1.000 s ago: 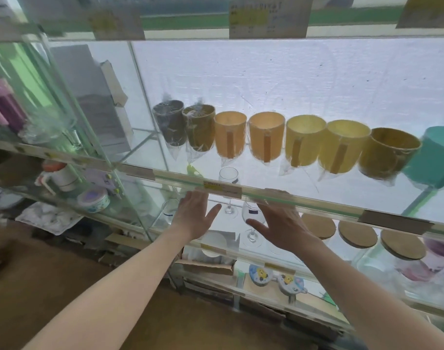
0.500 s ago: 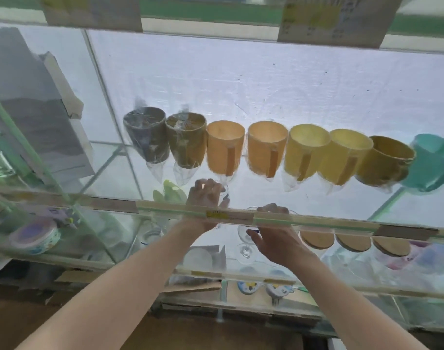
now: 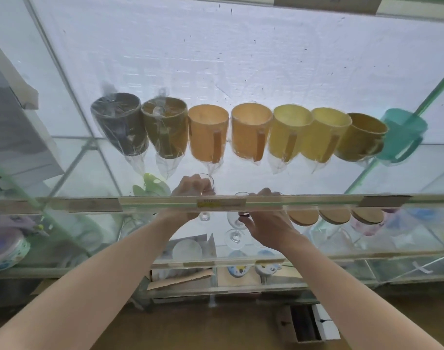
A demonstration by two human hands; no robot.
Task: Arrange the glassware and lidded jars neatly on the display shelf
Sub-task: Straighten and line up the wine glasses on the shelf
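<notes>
My left hand (image 3: 188,193) reaches into the glass display shelf (image 3: 317,201) and is closed around a small clear stemmed glass (image 3: 207,178). Its rim shows above my fingers and its foot below the shelf's front strip. Just to the right, my right hand (image 3: 265,223) grips the bowl of a clear wine glass (image 3: 233,219), whose stem and foot stand on the glass board. The front strip hides part of both hands. Glass jars with round wooden lids (image 3: 334,215) stand in a row right of my right hand.
A row of plastic-wrapped mugs (image 3: 251,132), dark through orange and yellow to teal (image 3: 400,135), sits on the shelf above. A patterned lidded bowl (image 3: 3,248) is at the far left. Cardboard boxes (image 3: 180,276) and small figurines (image 3: 237,270) lie on lower boards.
Both hands went from open in front of the shelf edge to inside the shelf, each closing on a glass. The view has moved closer and tilted upward.
</notes>
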